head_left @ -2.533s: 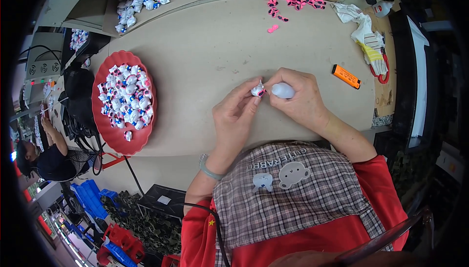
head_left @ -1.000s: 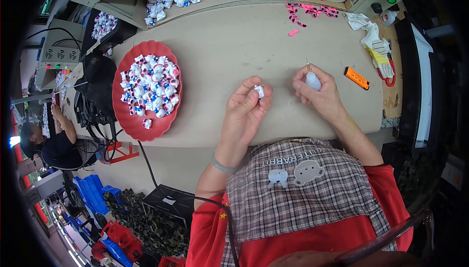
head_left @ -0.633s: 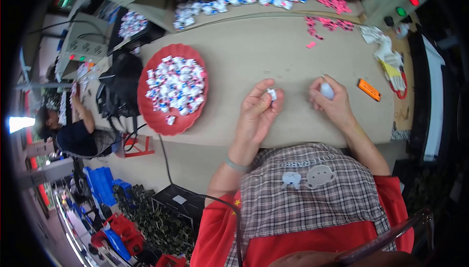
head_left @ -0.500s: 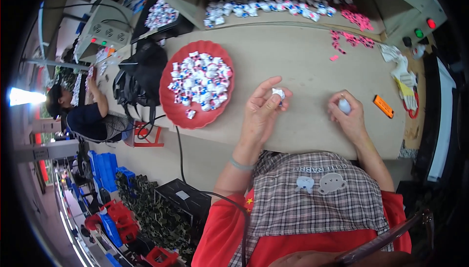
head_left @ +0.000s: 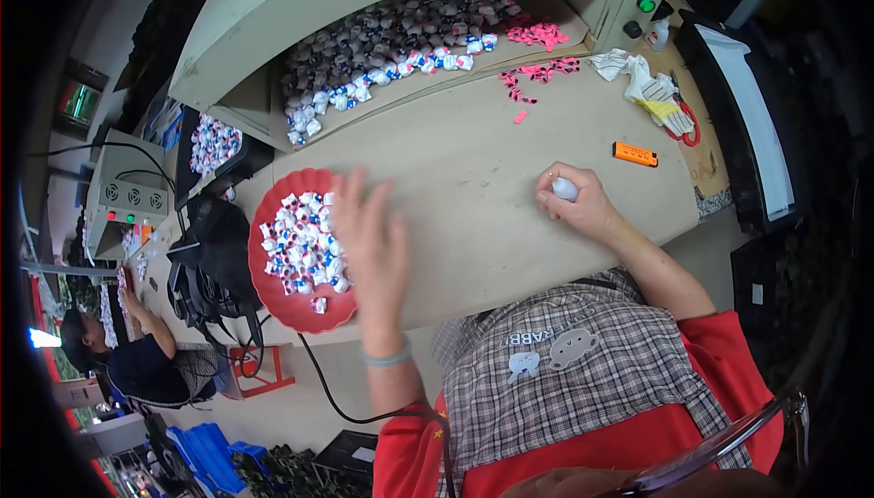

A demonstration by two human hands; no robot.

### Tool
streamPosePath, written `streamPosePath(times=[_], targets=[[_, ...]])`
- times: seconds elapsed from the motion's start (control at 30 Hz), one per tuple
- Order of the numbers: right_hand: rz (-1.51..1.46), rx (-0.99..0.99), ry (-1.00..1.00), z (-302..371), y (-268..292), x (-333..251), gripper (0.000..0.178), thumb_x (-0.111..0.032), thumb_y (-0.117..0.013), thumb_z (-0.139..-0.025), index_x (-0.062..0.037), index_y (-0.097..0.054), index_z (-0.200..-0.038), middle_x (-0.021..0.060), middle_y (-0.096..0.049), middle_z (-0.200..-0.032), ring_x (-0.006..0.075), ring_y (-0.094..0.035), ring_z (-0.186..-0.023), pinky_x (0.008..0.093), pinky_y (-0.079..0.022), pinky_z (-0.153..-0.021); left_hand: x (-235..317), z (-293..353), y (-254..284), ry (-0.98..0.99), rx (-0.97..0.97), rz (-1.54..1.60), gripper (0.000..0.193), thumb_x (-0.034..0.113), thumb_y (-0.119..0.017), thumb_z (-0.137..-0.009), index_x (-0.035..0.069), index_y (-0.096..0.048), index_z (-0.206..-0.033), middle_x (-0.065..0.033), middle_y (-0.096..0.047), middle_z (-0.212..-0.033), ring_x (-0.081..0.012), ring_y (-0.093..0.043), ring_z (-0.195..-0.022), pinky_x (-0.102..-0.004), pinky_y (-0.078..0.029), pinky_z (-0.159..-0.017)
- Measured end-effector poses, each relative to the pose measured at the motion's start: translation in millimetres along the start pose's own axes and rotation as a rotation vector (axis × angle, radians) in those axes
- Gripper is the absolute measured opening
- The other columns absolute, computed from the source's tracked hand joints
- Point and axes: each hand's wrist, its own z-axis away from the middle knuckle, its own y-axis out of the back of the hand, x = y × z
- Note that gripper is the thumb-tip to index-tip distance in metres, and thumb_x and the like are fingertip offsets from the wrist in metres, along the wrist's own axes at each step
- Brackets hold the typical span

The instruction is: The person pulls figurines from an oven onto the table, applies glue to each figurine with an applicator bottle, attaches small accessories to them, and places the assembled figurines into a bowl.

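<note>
My left hand (head_left: 371, 248) is over the right rim of a red scalloped plate (head_left: 338, 313), smeared by motion. Its fingers look spread, and no piece shows in them. Small white figures (head_left: 305, 238) with blue, pink and dark parts are heaped on the plate, and the hand hides some at the right. Over the table to the right, my right hand (head_left: 583, 202) is closed around a rounded white object (head_left: 564, 189), whose smooth end shows between the fingers. An orange lighter-like item (head_left: 635, 154) lies beyond that hand.
A beige cabinet (head_left: 228, 43) at the back holds many more white figures (head_left: 382, 68). Pink pieces (head_left: 537, 35) lie at its right end. White-yellow gloves (head_left: 648, 96) and red-handled scissors (head_left: 694, 125) lie far right. A black bag (head_left: 214, 261) sits left; another person (head_left: 137, 352) works beyond.
My left hand has swung left to the plate; the small white figure it pinched no longer shows in it. My right hand keeps its white object. The view has turned and shifted.
</note>
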Motion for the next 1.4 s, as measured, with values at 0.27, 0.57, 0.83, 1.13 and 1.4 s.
streamPosePath(times=[0.27,0.57,0.83,1.13,1.4], targets=[[0.058,0.02,0.006,6.7,-7.9,-13.4,0.009,-0.006,-0.064,-0.081,-0.0019,-0.058,-0.086,0.0009,-0.06,-0.074,0.0071,-0.056,-0.063,0.0228,-0.047,-0.059,15.7,-91.6,-79.0,-0.17,-0.154,0.143,0.036,0.005,-0.064,-0.077,0.005,-0.06,-0.112,-0.0188,-0.047,-0.13,-0.0392,-0.038,-0.126,-0.0482,-0.035,-0.101],[0.054,-0.05,0.018,8.2,-18.2,-22.7,0.012,-0.01,-0.066,-0.082,-0.0031,-0.06,-0.089,0.0067,-0.065,-0.079,0.0139,-0.062,-0.073,0.0276,-0.05,-0.069,20.8,-201.7,-167.7,-0.129,-0.354,0.026,0.03,0.01,-0.06,-0.079,0.004,-0.061,-0.108,-0.0193,-0.054,-0.119,-0.0369,-0.047,-0.114,-0.0466,-0.04,-0.095],[0.006,-0.06,0.07,8.3,-15.1,-24.2,0.014,-0.015,-0.066,-0.084,-0.0041,-0.059,-0.09,0.0102,-0.065,-0.082,0.023,-0.065,-0.075,0.0315,-0.051,-0.068,22.0,-289.4,-255.7,-0.591,-0.389,0.0,0.033,0.022,-0.054,-0.088,0.013,-0.055,-0.121,-0.0166,-0.054,-0.12,-0.0366,-0.05,-0.112,-0.0451,-0.039,-0.097],[0.023,-0.158,0.087,-0.2,-12.3,-34.4,0.014,-0.015,-0.065,-0.084,-0.005,-0.058,-0.091,0.0109,-0.064,-0.081,0.0276,-0.064,-0.075,0.0346,-0.05,-0.067,-37.8,-324.7,-318.8,-0.504,-0.445,-0.11,0.037,0.028,-0.054,-0.087,0.008,-0.054,-0.119,-0.0178,-0.056,-0.116,-0.0366,-0.052,-0.108,-0.0466,-0.042,-0.091],[0.023,-0.154,0.076,-1.8,-11.0,-36.3,0.014,-0.016,-0.065,-0.084,-0.0048,-0.058,-0.091,0.0113,-0.064,-0.082,0.0288,-0.063,-0.076,0.036,-0.05,-0.069,-46.5,-321.8,-285.2,-0.511,-0.3,-0.051,0.031,0.02,-0.058,-0.082,0.004,-0.058,-0.109,-0.0177,-0.063,-0.1,-0.0365,-0.058,-0.096,-0.0447,-0.045,-0.085]])
